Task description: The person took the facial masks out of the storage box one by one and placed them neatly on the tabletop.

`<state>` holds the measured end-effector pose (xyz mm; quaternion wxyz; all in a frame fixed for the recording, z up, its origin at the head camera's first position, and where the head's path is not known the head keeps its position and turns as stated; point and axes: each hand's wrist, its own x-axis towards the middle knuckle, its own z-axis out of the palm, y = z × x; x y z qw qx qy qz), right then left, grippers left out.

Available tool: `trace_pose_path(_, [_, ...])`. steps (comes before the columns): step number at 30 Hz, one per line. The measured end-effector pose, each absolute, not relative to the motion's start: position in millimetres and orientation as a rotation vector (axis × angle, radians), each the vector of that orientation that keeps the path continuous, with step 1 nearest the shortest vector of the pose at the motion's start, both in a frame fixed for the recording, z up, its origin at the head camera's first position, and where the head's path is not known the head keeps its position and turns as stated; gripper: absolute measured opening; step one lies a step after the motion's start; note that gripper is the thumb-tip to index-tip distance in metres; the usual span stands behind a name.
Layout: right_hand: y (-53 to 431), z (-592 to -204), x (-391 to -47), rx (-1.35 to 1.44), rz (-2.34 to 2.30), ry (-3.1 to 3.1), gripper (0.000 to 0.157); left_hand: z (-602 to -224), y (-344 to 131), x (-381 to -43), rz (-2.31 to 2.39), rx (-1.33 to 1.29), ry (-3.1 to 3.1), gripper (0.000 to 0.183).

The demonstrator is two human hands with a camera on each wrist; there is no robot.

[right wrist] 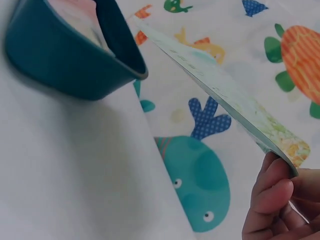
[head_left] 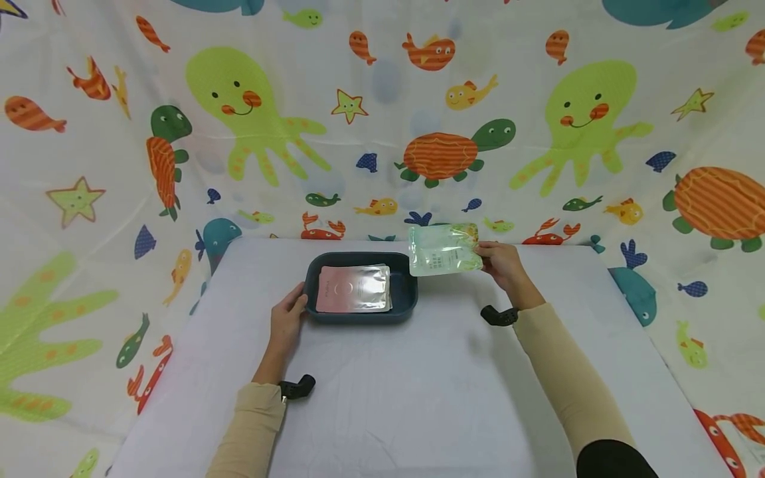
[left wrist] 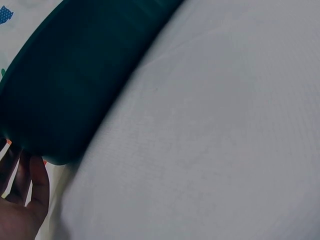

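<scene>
A dark teal tub (head_left: 361, 318) stands toward the table's far side. Inside lie flat pink-and-silver foil sachets (head_left: 352, 289), stacked one on another. My left hand (head_left: 287, 317) grips the tub's left end, its thumb and fingers against the wall; in the left wrist view those fingers (left wrist: 40, 182) meet the tub's lower end. A pale green glossy pouch (head_left: 442, 250) with small print hangs above the table, overlapping the tub's right corner in the head view. My right hand (head_left: 504, 269) pinches it at its right edge, thumb on one face and fingers on the other (right wrist: 272, 197).
White cloth (head_left: 406, 392) covers the table, and its far edge (head_left: 556, 246) runs just behind the tub. Beyond hangs a curtain (head_left: 382, 133) printed with sea animals. Black wrist cameras (head_left: 499, 316) sit on both wrists.
</scene>
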<state>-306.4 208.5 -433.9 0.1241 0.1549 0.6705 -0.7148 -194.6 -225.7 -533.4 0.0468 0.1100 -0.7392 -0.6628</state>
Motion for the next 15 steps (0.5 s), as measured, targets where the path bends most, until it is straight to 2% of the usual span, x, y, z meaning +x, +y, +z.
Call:
trace_pose_path(6, [214,-439,-309,0.542,-2.032,1.944,0.045,-532,-225,-193,-2.024,0.341,-2.24,0.049])
trace_pose_path(15, [226,-452,-314,0.602,-2.025,1.949,0.04,-531,-224,-192,-2.0,0.324,-2.266,0.05])
